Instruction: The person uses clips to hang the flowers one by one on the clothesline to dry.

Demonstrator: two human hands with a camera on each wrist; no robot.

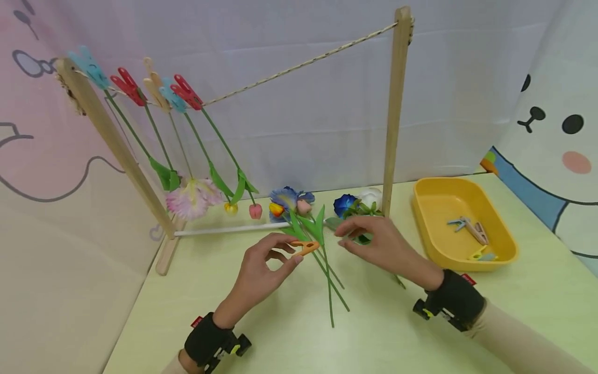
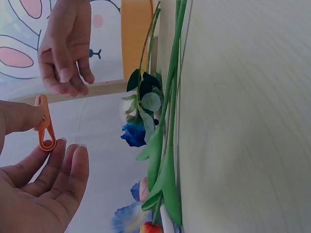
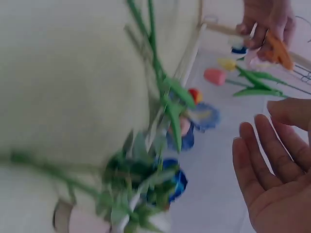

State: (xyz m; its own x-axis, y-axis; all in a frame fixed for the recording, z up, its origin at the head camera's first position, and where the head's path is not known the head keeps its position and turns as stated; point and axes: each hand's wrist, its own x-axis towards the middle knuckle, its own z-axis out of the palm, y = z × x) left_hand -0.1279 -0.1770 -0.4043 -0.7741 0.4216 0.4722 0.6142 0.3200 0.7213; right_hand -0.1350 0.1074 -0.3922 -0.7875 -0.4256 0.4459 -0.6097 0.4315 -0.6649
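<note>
My left hand (image 1: 261,267) pinches an orange clothespin (image 1: 306,248) between thumb and fingers, above the table. In the left wrist view the clothespin (image 2: 45,124) spans from the thumb to the fingertips. My right hand (image 1: 380,244) hovers to its right, fingers loosely bent and nothing in them; the right wrist view shows its palm (image 3: 282,194) bare. Beneath and between the hands lie artificial tulips with crossed green stems (image 1: 329,280), an orange-yellow tulip (image 1: 276,209) and a pink one (image 1: 304,206) among the heads. A blue iris (image 1: 284,197) lies behind them.
A rope (image 1: 299,66) runs between two wooden posts (image 1: 396,114). Several flowers, including a pink peony-like bloom (image 1: 189,200), hang from it by red, blue and wooden clothespins. A blue rose (image 1: 344,204) and a white flower (image 1: 370,197) lie by the right post. The yellow tray (image 1: 434,228) holds several clothespins.
</note>
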